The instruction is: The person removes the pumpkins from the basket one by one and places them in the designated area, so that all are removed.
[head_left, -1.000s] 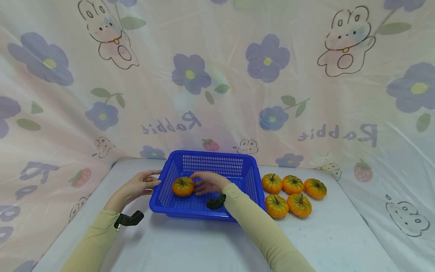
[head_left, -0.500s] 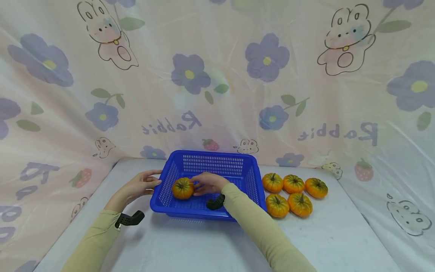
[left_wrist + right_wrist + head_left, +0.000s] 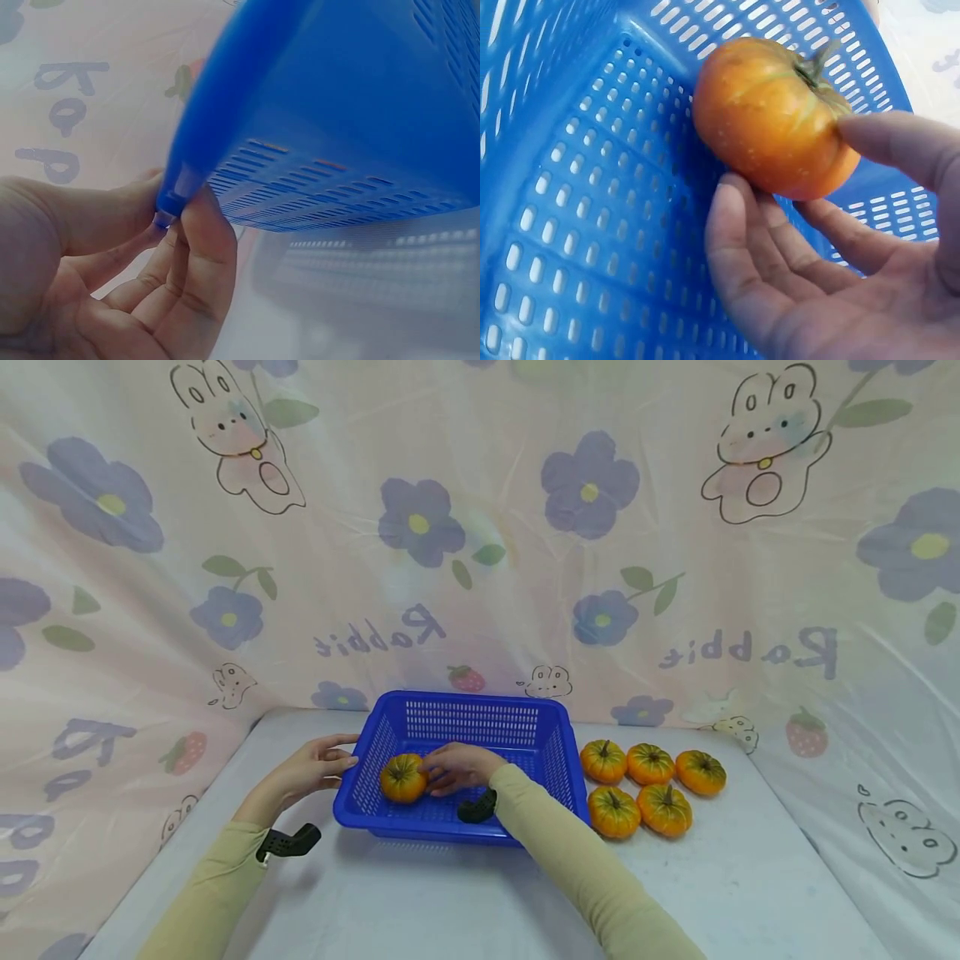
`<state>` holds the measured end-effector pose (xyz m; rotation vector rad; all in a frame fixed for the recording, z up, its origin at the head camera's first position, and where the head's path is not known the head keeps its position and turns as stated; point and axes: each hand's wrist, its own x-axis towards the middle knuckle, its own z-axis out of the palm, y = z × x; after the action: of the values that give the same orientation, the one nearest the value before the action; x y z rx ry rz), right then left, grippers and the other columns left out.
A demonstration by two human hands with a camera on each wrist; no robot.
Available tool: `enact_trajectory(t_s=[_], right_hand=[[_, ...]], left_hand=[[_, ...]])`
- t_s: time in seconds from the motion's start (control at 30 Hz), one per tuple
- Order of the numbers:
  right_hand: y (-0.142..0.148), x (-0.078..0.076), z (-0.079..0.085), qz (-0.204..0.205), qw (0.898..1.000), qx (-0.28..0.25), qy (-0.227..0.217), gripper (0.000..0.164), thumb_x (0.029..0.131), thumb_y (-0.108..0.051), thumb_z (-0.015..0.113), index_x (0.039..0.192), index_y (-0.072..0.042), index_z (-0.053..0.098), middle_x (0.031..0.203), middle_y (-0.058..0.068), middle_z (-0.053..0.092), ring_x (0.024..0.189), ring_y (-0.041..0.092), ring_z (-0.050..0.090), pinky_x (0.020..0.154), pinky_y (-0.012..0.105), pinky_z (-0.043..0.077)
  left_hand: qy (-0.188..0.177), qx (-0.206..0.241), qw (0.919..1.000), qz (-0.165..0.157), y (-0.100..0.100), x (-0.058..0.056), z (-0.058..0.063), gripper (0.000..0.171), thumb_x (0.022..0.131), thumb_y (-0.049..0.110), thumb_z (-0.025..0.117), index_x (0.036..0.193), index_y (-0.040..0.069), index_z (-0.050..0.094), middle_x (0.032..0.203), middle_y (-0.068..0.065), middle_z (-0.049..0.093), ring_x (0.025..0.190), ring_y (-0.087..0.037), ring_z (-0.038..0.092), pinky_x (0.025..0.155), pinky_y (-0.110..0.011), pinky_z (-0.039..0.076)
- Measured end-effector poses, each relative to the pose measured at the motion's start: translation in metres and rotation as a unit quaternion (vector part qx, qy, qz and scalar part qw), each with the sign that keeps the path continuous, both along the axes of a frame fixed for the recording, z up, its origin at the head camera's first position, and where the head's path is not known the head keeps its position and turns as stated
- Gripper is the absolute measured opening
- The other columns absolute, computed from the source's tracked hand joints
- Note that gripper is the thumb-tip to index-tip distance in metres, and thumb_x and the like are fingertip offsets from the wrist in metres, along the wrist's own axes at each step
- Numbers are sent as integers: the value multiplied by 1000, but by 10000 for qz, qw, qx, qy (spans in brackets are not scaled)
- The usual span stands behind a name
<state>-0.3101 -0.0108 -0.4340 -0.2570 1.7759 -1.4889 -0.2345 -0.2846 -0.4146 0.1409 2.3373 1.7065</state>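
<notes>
My left hand [image 3: 303, 770] pinches the left rim of a blue plastic basket [image 3: 471, 702] between thumb and fingers. In the left wrist view the thumb lies outside the basket's edge [image 3: 217, 112], with the curled fingers under it. Inside the basket, near its left wall, is a small orange pumpkin [image 3: 403, 778] with a green stem. My right hand [image 3: 459, 768] reaches in from the right and holds this pumpkin by its side. Seen from the right wrist, the thumb touches the pumpkin [image 3: 772, 120] near the stem, and curled fingers lie under its lower side, partly hidden.
Several similar pumpkins [image 3: 651, 765] stand in two rows on the white table [image 3: 450, 902], just right of the basket. A curtain [image 3: 495, 568] printed with rabbits and flowers hangs behind and along the sides.
The right hand's fingers have closed in from beside the pumpkin to its surface, and the pumpkin has tilted slightly. The left hand keeps its grip on the rim; the basket stays put.
</notes>
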Motion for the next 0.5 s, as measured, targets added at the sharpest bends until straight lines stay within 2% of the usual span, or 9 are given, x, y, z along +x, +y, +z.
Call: enact_trajectory(t_s=[0.23,0.5], right_hand=[[0,1,0,66,10000,-17,7,25,94,-14,61,112,4,64,101,18,61,91,31,63,90,44,50],[1,0,-4,247,9997,23,16,29,94,-19,63,114,2,62,107,17,61,94,34,64,84,44,53]], left_hand=[[-8,-37,10000,8,1,-2,1,58,98,14,55,146,-2,29,108,-15,61,94,-23,61,85,-39,53],[51,105,9998,-130,-1,-1,-3,61,97,17,57,147,-3,27,105,-15,61,92,-24,62,83,-36,53]])
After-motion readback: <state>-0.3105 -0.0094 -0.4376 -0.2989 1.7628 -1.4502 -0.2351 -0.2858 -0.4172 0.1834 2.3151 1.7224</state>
